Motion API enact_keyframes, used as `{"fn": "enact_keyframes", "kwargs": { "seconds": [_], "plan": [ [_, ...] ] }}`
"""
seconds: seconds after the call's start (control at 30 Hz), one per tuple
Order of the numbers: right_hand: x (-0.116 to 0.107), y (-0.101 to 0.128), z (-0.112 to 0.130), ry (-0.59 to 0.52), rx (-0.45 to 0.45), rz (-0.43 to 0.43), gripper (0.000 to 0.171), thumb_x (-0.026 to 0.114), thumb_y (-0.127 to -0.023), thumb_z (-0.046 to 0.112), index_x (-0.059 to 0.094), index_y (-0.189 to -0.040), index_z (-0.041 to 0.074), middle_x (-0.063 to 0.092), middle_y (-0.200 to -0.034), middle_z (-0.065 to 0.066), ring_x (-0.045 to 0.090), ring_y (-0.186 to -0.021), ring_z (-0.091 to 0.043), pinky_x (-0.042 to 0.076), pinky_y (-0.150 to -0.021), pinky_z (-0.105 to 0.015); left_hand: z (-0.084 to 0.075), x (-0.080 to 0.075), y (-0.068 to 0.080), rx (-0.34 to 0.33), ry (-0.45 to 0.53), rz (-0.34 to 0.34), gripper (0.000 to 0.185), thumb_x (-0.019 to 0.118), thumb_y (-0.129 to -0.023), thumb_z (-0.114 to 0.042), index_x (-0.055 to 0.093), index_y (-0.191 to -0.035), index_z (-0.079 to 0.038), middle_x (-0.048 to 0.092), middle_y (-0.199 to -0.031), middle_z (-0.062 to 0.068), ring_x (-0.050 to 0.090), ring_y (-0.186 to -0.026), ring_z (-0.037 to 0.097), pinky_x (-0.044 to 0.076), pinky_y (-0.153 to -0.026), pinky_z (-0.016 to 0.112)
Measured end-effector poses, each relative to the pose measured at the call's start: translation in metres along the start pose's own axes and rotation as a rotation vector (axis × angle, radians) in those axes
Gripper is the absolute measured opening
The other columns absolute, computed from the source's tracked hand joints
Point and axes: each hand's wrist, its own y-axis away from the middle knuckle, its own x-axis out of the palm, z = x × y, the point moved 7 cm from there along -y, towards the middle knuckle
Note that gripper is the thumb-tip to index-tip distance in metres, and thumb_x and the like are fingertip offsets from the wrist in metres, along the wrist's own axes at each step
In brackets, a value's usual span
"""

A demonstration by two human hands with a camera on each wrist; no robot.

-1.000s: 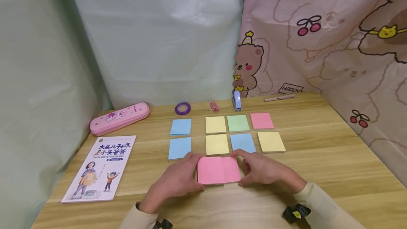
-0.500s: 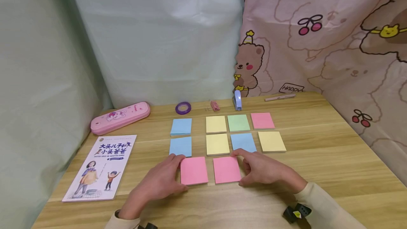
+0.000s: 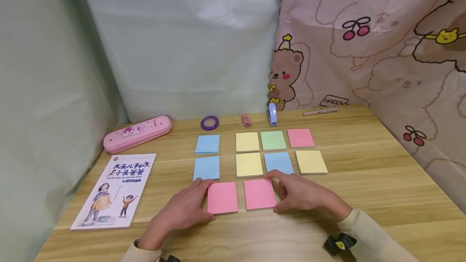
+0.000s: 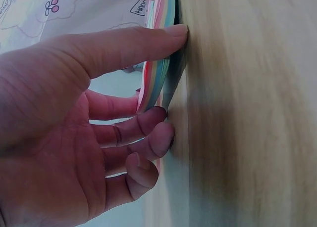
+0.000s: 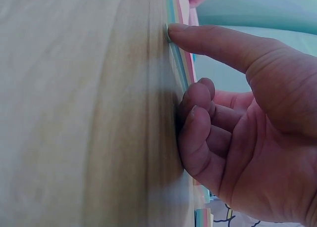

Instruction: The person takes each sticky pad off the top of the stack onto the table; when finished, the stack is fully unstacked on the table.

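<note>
We grip one pink notepad [image 3: 222,197] with our left hand [image 3: 182,209] and another [image 3: 259,194] with our right hand [image 3: 303,193], near a curtain [image 3: 364,43] labelled "HAPPY".

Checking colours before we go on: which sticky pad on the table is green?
The green pad, back row, between a yellow pad and a pink pad; it is the only green one.

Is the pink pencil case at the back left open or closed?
Closed. The pink pencil case lies flat on the table, its lid down with no gap visible.
</note>
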Motion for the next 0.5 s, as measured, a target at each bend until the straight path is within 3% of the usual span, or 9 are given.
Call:
{"fn": "enact_keyframes", "kwargs": {
  "seconds": [0.5],
  "plan": [
    [0.0008, -0.0017, -0.0014, -0.012, 0.02, 0.002, 0.079, 0.091, -0.081, 0.025, 0.049, -0.148, 0.021, 0.053, -0.069, 0.008, 0.046, -0.061, -0.005, 0.039, -0.056, -0.022, 0.0055, 0.0023, -0.0031, -0.043, 0.0, 0.013, 0.091, 0.099, -0.068, -0.032, 0.057, -0.147, -0.01, 0.062, -0.119, 0.003, 0.062, -0.101, 0.021, 0.059, -0.09, 0.05]
  ]
}}
